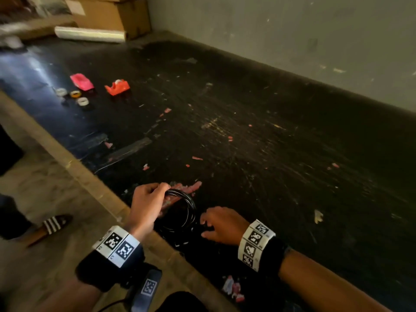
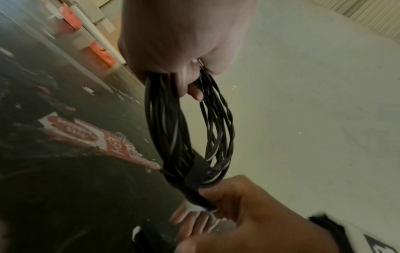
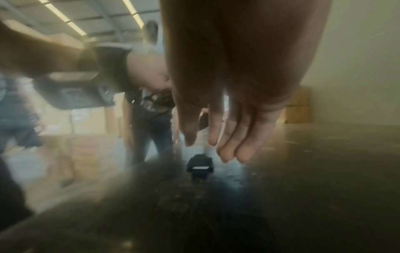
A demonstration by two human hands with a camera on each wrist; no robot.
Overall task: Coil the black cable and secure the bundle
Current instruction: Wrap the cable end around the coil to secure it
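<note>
The black cable (image 1: 182,212) is wound into a coil of several loops over the near edge of the black table (image 1: 247,131). My left hand (image 1: 146,206) grips the top of the coil (image 2: 173,119), which hangs down from the fist (image 2: 184,42). A black strap (image 2: 192,171) wraps the bottom of the coil. My right hand (image 1: 221,225) is at the coil's lower right, and its thumb and fingers (image 2: 227,196) pinch the strap's end. A black plug (image 3: 200,166) lies on the table below the right fingers (image 3: 229,145).
At the table's far left stand an orange tape dispenser (image 1: 117,87), a pink one (image 1: 82,81) and three tape rolls (image 1: 75,94). A film roll (image 1: 90,34) and cardboard boxes (image 1: 117,14) sit behind. A wall (image 1: 292,41) bounds the right side. A sandalled foot (image 1: 53,224) is on the floor.
</note>
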